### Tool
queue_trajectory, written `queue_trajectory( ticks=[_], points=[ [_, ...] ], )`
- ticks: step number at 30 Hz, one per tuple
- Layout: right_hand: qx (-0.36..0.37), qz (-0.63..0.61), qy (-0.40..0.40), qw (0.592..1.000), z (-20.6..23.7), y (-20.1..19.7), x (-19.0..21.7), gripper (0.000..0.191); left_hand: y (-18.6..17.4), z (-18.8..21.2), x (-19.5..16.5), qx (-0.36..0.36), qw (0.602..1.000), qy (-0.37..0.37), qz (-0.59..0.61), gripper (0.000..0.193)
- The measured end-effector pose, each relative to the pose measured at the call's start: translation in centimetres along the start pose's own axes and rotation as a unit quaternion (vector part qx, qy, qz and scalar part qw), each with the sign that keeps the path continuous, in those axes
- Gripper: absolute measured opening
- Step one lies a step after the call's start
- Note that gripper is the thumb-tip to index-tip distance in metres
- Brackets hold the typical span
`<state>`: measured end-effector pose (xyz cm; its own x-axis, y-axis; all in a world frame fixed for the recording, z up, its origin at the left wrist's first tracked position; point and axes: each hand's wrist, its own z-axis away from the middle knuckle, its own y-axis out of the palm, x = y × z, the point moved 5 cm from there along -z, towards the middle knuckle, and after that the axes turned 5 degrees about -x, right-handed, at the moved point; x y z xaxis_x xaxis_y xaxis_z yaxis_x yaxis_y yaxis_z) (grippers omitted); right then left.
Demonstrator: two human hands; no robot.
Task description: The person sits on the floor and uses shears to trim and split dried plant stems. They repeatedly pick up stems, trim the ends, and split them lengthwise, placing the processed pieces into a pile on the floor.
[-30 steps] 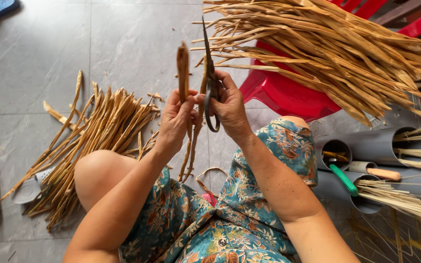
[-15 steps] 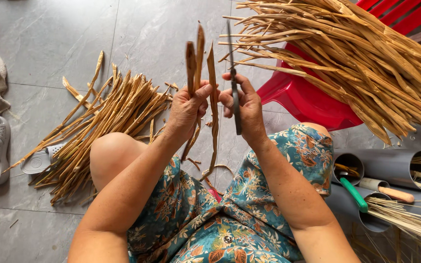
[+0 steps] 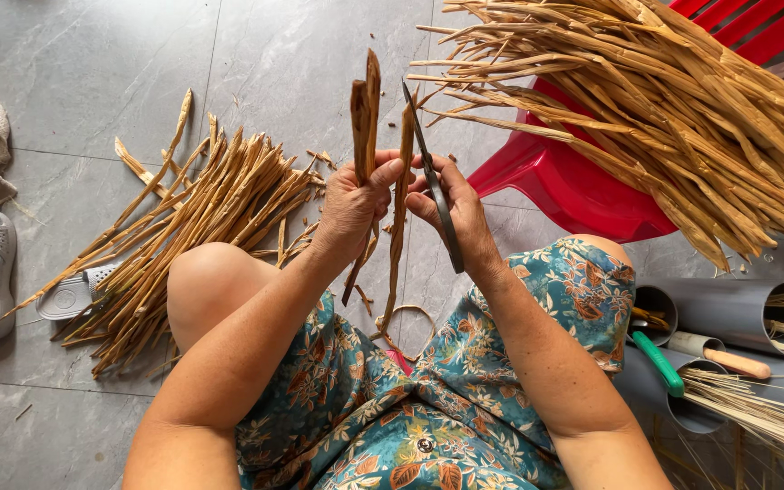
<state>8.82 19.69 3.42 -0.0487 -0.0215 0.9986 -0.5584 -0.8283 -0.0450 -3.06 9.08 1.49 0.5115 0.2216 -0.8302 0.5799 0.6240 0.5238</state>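
head view: left hand (image 3: 351, 204) grips light, stiff, brittle-looking dried stalk (image 3: 367, 109) near mid-length; right hand (image 3: 451, 213) grips thin blade (image 3: 428, 172).

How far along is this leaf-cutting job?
Seemingly done: a pile of strips lies on the floor. In hand: the left hand grips a dried stalk while the right hand holds a blade against it. Left: a large heap of stalks on the red chair.

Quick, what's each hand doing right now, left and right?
Left hand: closed around upright dried plant strips.
Right hand: closed on a dark knife, its blade against a strip.
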Motion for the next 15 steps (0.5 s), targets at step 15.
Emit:
queue_trajectory(
  ticks=[15],
  points=[
    [-0.035, 0.039, -0.021, 0.998, -0.42, 0.07, -0.35, 0.060, -0.03, 0.07, 0.11, -0.005, 1.000, -0.007, 0.008, 0.027]
  ],
)
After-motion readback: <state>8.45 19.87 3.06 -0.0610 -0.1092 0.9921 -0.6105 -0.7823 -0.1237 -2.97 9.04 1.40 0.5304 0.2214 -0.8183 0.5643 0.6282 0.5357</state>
